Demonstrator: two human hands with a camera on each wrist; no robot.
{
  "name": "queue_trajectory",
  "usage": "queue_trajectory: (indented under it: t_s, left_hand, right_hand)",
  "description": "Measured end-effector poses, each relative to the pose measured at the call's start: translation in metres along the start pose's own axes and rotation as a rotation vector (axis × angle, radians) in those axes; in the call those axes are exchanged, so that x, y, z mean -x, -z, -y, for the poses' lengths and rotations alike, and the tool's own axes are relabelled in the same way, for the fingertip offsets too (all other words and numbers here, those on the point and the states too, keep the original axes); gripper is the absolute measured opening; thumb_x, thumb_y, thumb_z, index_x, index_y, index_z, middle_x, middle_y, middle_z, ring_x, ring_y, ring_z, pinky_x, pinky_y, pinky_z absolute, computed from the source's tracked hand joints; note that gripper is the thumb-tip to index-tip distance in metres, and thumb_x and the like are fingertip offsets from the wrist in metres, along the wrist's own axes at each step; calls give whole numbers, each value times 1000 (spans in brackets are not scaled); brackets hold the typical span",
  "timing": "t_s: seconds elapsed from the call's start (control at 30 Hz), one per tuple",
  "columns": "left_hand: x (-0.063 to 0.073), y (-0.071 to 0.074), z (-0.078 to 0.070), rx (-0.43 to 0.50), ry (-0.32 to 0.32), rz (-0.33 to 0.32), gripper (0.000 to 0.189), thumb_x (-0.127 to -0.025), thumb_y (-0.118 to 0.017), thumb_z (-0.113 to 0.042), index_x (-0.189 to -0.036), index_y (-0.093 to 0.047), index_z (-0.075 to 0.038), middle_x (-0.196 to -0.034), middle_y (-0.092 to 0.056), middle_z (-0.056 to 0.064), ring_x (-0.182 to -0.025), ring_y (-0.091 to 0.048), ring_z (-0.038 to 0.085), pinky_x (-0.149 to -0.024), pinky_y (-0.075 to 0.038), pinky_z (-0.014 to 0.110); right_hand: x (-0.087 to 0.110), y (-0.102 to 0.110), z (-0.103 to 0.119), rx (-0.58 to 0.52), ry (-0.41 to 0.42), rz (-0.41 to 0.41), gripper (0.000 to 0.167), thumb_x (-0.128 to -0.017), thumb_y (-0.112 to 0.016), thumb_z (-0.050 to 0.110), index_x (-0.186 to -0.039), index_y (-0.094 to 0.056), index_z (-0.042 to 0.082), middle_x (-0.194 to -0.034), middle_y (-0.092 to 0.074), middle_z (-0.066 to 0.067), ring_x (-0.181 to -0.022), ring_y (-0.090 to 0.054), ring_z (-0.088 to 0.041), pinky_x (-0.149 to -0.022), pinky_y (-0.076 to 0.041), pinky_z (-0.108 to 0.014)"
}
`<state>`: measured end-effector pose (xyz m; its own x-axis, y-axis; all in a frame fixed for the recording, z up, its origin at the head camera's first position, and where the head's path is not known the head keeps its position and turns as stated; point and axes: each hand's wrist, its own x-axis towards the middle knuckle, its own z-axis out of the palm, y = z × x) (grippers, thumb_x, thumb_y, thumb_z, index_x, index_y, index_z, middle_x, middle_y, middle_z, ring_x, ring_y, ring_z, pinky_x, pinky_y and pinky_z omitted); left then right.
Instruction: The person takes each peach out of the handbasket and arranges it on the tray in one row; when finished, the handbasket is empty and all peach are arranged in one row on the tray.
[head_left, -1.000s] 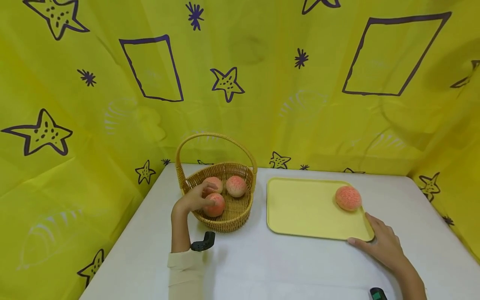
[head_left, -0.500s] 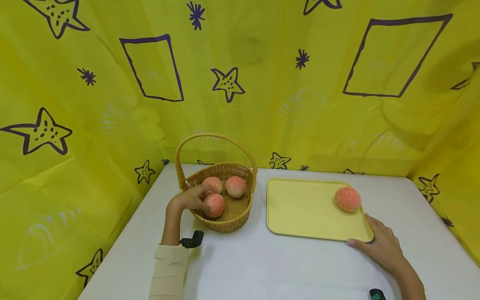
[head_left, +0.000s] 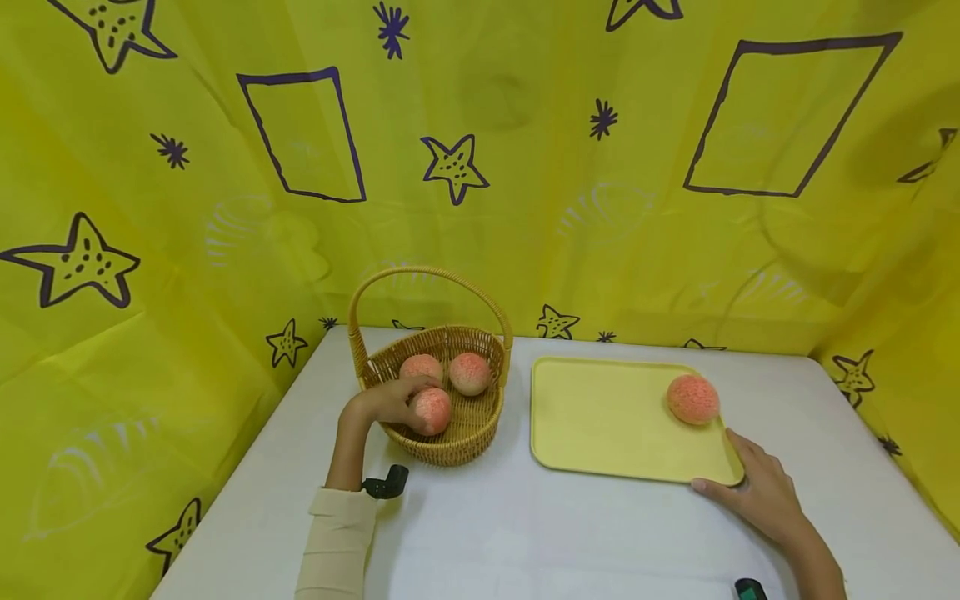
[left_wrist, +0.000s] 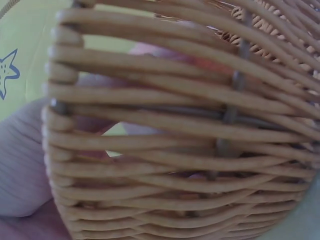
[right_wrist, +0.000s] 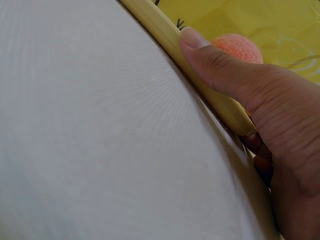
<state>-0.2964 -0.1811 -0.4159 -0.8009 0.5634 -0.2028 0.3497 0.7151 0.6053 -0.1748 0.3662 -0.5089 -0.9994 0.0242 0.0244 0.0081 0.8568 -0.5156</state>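
Note:
In the head view, my left hand point(head_left: 386, 402) reaches over the near left rim of a wicker basket point(head_left: 450, 452). Its fingers and thumb curl round a pink peach point(head_left: 433, 411) inside. Two more peaches lie behind it: one point(head_left: 421, 367) close to my fingers, the other point(head_left: 469, 373) to the right. The weave point(left_wrist: 150, 140) hides most of this grip in the left wrist view. My right hand point(head_left: 763, 493) holds the near right corner of a yellow tray point(head_left: 607, 417), thumb point(right_wrist: 217, 65) on its rim. A fourth peach point(head_left: 693, 399) sits at the tray's right side.
The basket's tall arched handle point(head_left: 431, 271) rises over its opening. White table surface point(head_left: 525, 533) lies in front of the basket and tray. A yellow curtain point(head_left: 480, 233) with drawn stars hangs behind and along both sides.
My left hand has drawn slightly left and closed its fingers round the near peach, while the forearm shifted left. The right hand stays at the tray's corner.

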Motion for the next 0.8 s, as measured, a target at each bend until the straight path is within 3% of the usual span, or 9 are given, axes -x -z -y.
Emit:
queue_trajectory:
  t_s: [0.33,0.8]
  left_hand:
    - [-1,-5,2,33,-47,-6,67,-78,-80,-23,-137,-52,-12,-137,-54,15,-119,-56,33,-97,-48,51]
    - [0,-5,5,63,-69,2,67,-79,-77,-28,-139,-50,-14,-137,-54,14,-119,-56,31,-96,-48,50]
  right_hand:
    - [-1,-1,0,-4,3,-2,105,-86,-67,54,-155,-9,-1,-145,-24,-41,-125,-26,-62,-93,-23,-75]
    - [0,-1,-1,4,-1,-2,106,-86,-66,54,-155,-9,-1,-145,-25,-41,-125,-26,-62,-92,-24,-75]
